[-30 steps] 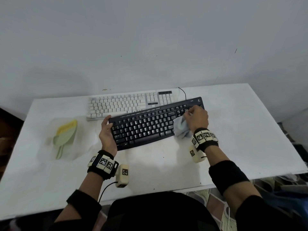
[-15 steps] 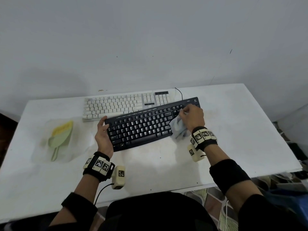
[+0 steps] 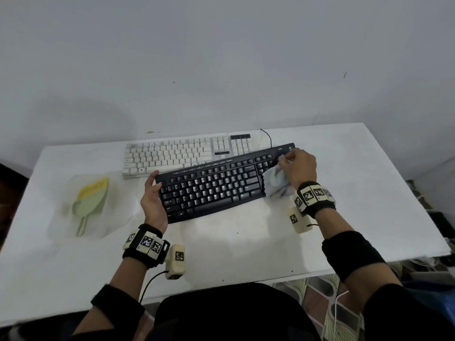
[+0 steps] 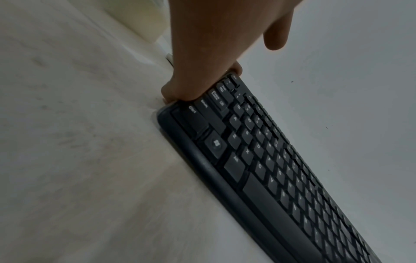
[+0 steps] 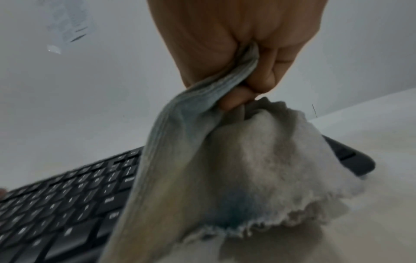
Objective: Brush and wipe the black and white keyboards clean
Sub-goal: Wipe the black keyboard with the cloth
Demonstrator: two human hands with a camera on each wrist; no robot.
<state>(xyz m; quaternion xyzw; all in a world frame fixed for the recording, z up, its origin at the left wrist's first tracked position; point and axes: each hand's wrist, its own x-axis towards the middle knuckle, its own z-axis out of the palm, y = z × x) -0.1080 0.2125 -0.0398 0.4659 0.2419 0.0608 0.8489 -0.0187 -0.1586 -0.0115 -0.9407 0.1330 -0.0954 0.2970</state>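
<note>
1. The right hand [image 3: 299, 167] had slid its bunched cloth [image 3: 277, 182] farther along the black keyboard [image 3: 211, 184], fingers clenched.
2. The left hand [image 3: 154, 200] gripped the left end; steadying it there seemed wise.
3. The white keyboard [image 3: 172, 153] lay beyond.

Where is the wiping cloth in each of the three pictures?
Head view: cloth bunched under the right hand, at the black keyboard's right end.
Left wrist view: not in it.
Right wrist view: cloth fills the middle, hanging from the hand.
Shared landmark: the black keyboard.
</note>
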